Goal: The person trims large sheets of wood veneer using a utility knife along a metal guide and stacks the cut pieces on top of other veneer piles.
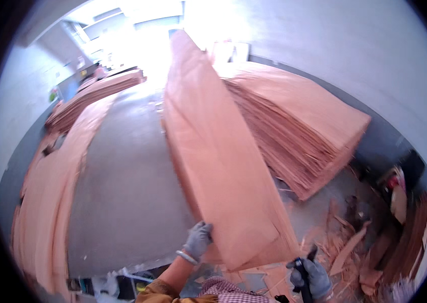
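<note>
Long reddish wood veneer sheets (223, 166) lie in a stack stretching away from me, their top sheet creased toward the far end. At the near left edge of this stack, my gloved left hand (199, 238) has its fingers curled closed on the veneer. A pale bracelet circles that wrist. My right hand (314, 278), also in a grey glove, is beside the near right corner of the stack. Its fingers are closed round a black-handled tool (303, 280), whose working end I cannot make out.
A dark grey tabletop (127, 166) spans the left of the stack. More veneer (54, 192) covers its left side. A taller veneer pile (299, 111) stands at right by the wall. Torn veneer scraps (345, 247) litter the floor at lower right, near upright strips (405, 247).
</note>
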Available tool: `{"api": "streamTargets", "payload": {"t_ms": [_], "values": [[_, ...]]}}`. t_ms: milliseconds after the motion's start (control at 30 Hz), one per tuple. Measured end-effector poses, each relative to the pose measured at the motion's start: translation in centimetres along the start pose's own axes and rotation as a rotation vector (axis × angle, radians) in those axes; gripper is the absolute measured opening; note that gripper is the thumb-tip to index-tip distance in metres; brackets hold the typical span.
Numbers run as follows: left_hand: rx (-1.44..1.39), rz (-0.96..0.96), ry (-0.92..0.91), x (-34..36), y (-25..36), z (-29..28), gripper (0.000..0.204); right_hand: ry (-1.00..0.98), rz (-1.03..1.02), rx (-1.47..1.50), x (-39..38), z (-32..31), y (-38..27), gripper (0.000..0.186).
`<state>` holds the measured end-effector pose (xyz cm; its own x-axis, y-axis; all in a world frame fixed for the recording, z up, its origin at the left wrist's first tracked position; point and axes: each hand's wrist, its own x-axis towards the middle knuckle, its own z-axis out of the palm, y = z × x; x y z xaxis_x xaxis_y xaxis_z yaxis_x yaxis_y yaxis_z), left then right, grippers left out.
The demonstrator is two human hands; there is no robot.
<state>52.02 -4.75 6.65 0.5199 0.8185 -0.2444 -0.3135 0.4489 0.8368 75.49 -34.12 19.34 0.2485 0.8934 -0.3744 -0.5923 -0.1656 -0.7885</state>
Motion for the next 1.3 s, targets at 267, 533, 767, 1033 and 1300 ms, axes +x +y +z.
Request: {"api": "streamTargets", "payload": {"t_ms": [267, 533, 767, 1033, 1300], "values": [[-0.133, 0.032, 0.009, 13.1, -1.2, 15.5, 0.005, 0.04, -0.1, -0.018, 10.7, -12.9, -13.8, 0.035], [-0.109, 0.039, -0.175, 30.5, -4.9, 32.6, 0.009, 0.31, -0.209, -0.181, 18.9, -25.3, -28.0, 0.023], [-0.072, 0.107, -0.194, 42.6, -4.9, 45.4, 0.004, 0.39, -0.215, -0.243, 26.0, -35.1, -41.2, 0.031], [-0.034, 0.225, -0.128, 52.5, -6.5, 61.7, 0.01, 0.287, -0.287, -0.309, 31.7, -48.9, -55.7, 0.029], [0.046, 0.224, -0.045, 60.5, -13.5, 71.3, 0.015, 0.287, -0.234, -0.255, 38.3, -59.4, -63.1, 0.02]]}}
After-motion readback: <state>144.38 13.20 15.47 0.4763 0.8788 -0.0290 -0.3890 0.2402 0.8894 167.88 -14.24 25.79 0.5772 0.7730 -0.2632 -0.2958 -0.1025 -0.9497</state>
